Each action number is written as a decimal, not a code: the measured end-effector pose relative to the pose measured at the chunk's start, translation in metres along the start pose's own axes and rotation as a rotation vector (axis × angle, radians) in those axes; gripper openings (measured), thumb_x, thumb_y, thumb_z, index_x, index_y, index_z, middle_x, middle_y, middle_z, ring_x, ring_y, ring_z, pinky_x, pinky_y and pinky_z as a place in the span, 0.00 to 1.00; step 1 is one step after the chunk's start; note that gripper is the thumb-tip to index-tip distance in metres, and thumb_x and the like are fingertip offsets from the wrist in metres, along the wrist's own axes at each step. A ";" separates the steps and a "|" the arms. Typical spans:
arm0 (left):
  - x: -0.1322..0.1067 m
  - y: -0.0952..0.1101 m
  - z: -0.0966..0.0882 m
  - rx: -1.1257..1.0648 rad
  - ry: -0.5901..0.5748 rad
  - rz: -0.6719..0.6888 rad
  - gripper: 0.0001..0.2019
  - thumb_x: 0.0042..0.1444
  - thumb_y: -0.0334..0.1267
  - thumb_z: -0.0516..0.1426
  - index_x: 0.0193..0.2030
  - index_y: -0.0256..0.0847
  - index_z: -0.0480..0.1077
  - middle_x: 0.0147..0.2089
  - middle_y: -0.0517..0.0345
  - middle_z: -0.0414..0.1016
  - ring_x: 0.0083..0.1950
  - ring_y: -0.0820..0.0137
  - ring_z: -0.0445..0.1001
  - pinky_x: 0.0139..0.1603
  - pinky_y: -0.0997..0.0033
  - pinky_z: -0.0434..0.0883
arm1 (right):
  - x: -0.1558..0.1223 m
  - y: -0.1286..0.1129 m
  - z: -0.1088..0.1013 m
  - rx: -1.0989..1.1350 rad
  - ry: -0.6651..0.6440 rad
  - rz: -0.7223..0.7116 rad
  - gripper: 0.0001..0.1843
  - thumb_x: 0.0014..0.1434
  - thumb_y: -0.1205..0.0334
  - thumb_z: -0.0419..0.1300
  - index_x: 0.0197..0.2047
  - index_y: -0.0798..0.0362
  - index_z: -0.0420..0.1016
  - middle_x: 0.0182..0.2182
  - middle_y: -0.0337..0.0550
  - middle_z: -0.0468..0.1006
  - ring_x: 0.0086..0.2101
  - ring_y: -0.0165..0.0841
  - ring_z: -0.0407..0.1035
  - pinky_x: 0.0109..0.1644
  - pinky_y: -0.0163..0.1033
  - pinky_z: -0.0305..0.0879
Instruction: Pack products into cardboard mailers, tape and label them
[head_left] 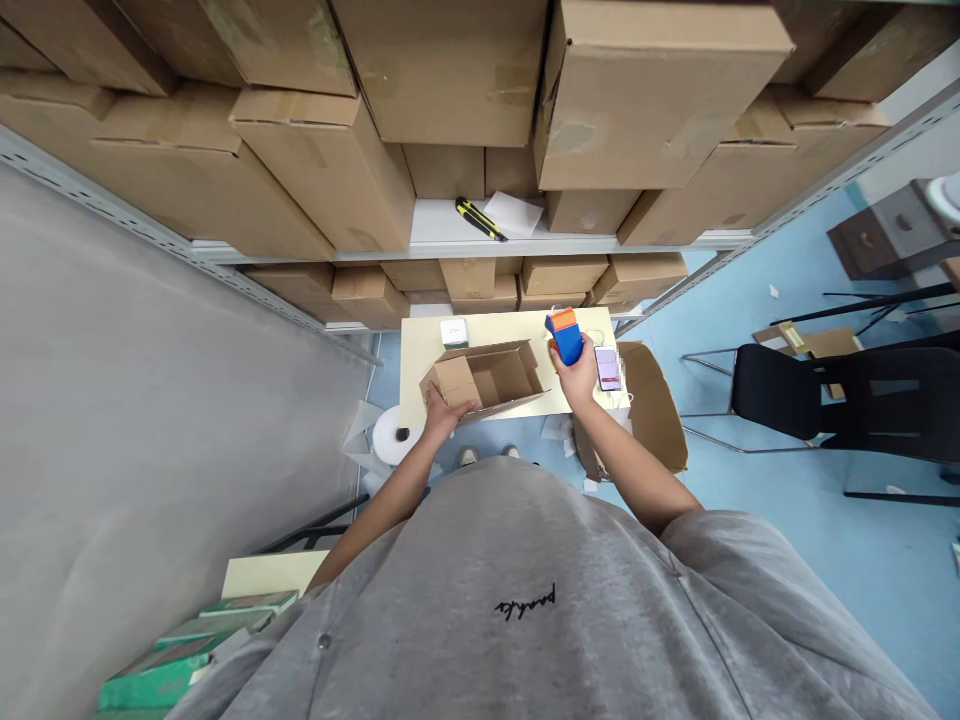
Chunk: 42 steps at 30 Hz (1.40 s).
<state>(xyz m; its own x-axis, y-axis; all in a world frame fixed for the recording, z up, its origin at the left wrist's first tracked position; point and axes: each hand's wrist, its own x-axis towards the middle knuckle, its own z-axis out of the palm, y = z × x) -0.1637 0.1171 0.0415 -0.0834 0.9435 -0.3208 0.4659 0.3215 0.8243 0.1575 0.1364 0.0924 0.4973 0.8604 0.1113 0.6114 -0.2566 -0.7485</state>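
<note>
— On the surface (420, 350), at 12 o'clock: open box (495, 378), left hand (442, 412) clasping its 8 o'clock flap.
— Right hand (577, 375) wrapped round tape dispenser (565, 335), 3 o'clock of the box. Best to pin that flap firmly.

bench (420, 350): pale yellow
open box (491, 378): plain brown cardboard
tape dispenser (566, 336): blue with orange top
floor (750, 300): light blue
chair (825, 395): black

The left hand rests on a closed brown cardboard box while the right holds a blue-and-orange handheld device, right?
Not quite. The head view shows the brown cardboard box open, flaps spread; the left hand does rest on its flap, and the right hand does hold the blue-and-orange handheld device.
</note>
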 end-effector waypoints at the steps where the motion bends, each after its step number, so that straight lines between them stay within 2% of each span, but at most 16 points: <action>1: 0.001 -0.003 -0.001 -0.041 -0.001 0.004 0.57 0.50 0.44 0.74 0.79 0.42 0.45 0.74 0.37 0.64 0.75 0.49 0.64 0.74 0.48 0.66 | 0.006 0.011 0.001 -0.036 -0.028 0.021 0.38 0.64 0.42 0.63 0.70 0.50 0.61 0.61 0.57 0.76 0.55 0.50 0.72 0.60 0.52 0.69; 4: 0.005 -0.013 -0.003 -0.159 -0.052 0.003 0.50 0.54 0.40 0.70 0.79 0.46 0.50 0.69 0.43 0.71 0.69 0.55 0.73 0.70 0.52 0.71 | 0.021 0.047 0.012 -0.109 -0.141 0.103 0.40 0.63 0.49 0.62 0.73 0.53 0.56 0.63 0.61 0.73 0.58 0.51 0.71 0.61 0.52 0.69; 8: 0.009 -0.027 -0.001 -0.224 -0.086 -0.049 0.43 0.57 0.38 0.64 0.78 0.45 0.54 0.73 0.43 0.69 0.68 0.58 0.75 0.68 0.53 0.73 | 0.031 0.082 0.035 -0.197 -0.297 0.148 0.43 0.60 0.56 0.63 0.74 0.55 0.54 0.64 0.61 0.70 0.60 0.51 0.69 0.63 0.51 0.67; 11: 0.014 -0.031 0.000 -0.243 -0.114 -0.072 0.41 0.58 0.40 0.63 0.78 0.44 0.57 0.72 0.44 0.71 0.64 0.58 0.78 0.66 0.52 0.74 | 0.031 0.094 0.051 -0.256 -0.391 0.150 0.44 0.59 0.59 0.64 0.75 0.58 0.54 0.65 0.63 0.68 0.62 0.52 0.67 0.65 0.49 0.65; 15: 0.024 -0.027 -0.003 -0.219 -0.152 -0.106 0.36 0.61 0.49 0.64 0.74 0.44 0.63 0.67 0.47 0.77 0.63 0.56 0.79 0.66 0.52 0.74 | 0.027 0.101 0.068 -0.330 -0.472 0.188 0.45 0.61 0.61 0.62 0.76 0.59 0.50 0.65 0.63 0.66 0.63 0.50 0.65 0.66 0.48 0.64; 17: 0.029 -0.022 -0.004 -0.166 -0.153 -0.159 0.41 0.58 0.52 0.68 0.74 0.40 0.62 0.66 0.41 0.78 0.65 0.52 0.78 0.65 0.53 0.75 | 0.025 0.103 0.076 -0.352 -0.499 0.198 0.45 0.62 0.61 0.62 0.77 0.58 0.48 0.65 0.62 0.66 0.63 0.50 0.65 0.66 0.49 0.64; 19: 0.035 -0.016 -0.004 -0.098 -0.134 -0.208 0.52 0.52 0.53 0.73 0.76 0.34 0.58 0.67 0.33 0.75 0.68 0.47 0.75 0.64 0.54 0.75 | 0.024 0.107 0.082 -0.360 -0.519 0.190 0.46 0.62 0.62 0.62 0.78 0.59 0.47 0.65 0.63 0.66 0.63 0.50 0.65 0.67 0.49 0.63; 22: 0.041 -0.005 0.003 0.025 -0.109 -0.267 0.66 0.42 0.56 0.77 0.79 0.28 0.48 0.75 0.22 0.62 0.75 0.40 0.66 0.67 0.53 0.72 | 0.024 0.113 0.091 -0.377 -0.541 0.179 0.49 0.61 0.62 0.63 0.79 0.61 0.45 0.65 0.65 0.65 0.63 0.52 0.64 0.68 0.50 0.62; 24: 0.044 0.002 0.009 0.108 -0.137 -0.313 0.75 0.35 0.57 0.78 0.81 0.26 0.42 0.78 0.17 0.51 0.77 0.36 0.60 0.70 0.49 0.69 | 0.025 0.115 0.096 -0.399 -0.554 0.162 0.51 0.60 0.62 0.64 0.80 0.61 0.45 0.64 0.65 0.65 0.64 0.52 0.63 0.69 0.50 0.61; 26: 0.047 0.005 0.014 0.168 -0.176 -0.343 0.81 0.30 0.57 0.79 0.81 0.25 0.36 0.79 0.14 0.46 0.77 0.32 0.58 0.71 0.45 0.67 | 0.026 0.116 0.099 -0.419 -0.574 0.133 0.52 0.59 0.62 0.64 0.80 0.60 0.44 0.65 0.64 0.65 0.64 0.52 0.63 0.69 0.50 0.61; 28: 0.048 0.006 0.016 0.191 -0.176 -0.346 0.83 0.29 0.56 0.79 0.81 0.25 0.34 0.79 0.13 0.47 0.77 0.32 0.59 0.71 0.45 0.66 | 0.027 0.115 0.100 -0.421 -0.596 0.109 0.52 0.59 0.63 0.63 0.81 0.59 0.44 0.66 0.63 0.65 0.64 0.50 0.64 0.69 0.50 0.61; 32: 0.050 0.000 0.015 0.172 -0.135 -0.317 0.79 0.32 0.54 0.78 0.81 0.28 0.34 0.77 0.16 0.53 0.76 0.37 0.62 0.69 0.49 0.68 | 0.026 0.108 0.097 -0.336 -0.597 0.129 0.48 0.57 0.65 0.62 0.78 0.58 0.52 0.65 0.60 0.67 0.62 0.47 0.66 0.68 0.50 0.63; 37: 0.051 -0.005 0.009 0.153 -0.191 -0.285 0.75 0.40 0.53 0.75 0.81 0.26 0.32 0.78 0.19 0.53 0.78 0.39 0.60 0.72 0.48 0.66 | 0.026 0.090 0.086 -0.264 -0.546 0.156 0.39 0.57 0.62 0.65 0.71 0.58 0.66 0.59 0.57 0.71 0.60 0.45 0.67 0.67 0.46 0.64; 39: 0.050 -0.007 0.005 0.115 -0.190 -0.282 0.69 0.44 0.52 0.73 0.81 0.27 0.36 0.78 0.21 0.55 0.77 0.41 0.61 0.71 0.49 0.67 | 0.027 0.078 0.080 -0.221 -0.478 0.140 0.32 0.60 0.60 0.62 0.67 0.57 0.72 0.60 0.58 0.70 0.60 0.46 0.67 0.68 0.47 0.63; 42: 0.048 -0.013 -0.001 0.014 -0.196 -0.250 0.54 0.50 0.49 0.71 0.78 0.31 0.52 0.72 0.27 0.67 0.71 0.46 0.71 0.65 0.53 0.72 | 0.024 0.056 0.071 -0.057 -0.403 0.125 0.25 0.68 0.50 0.55 0.61 0.54 0.77 0.57 0.55 0.73 0.55 0.44 0.72 0.65 0.48 0.67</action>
<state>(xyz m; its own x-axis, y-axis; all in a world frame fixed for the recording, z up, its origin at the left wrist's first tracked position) -0.1745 0.1583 0.0158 -0.0260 0.8016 -0.5972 0.4648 0.5387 0.7027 0.1598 0.1740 0.0061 0.2966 0.9214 -0.2510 0.6001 -0.3843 -0.7016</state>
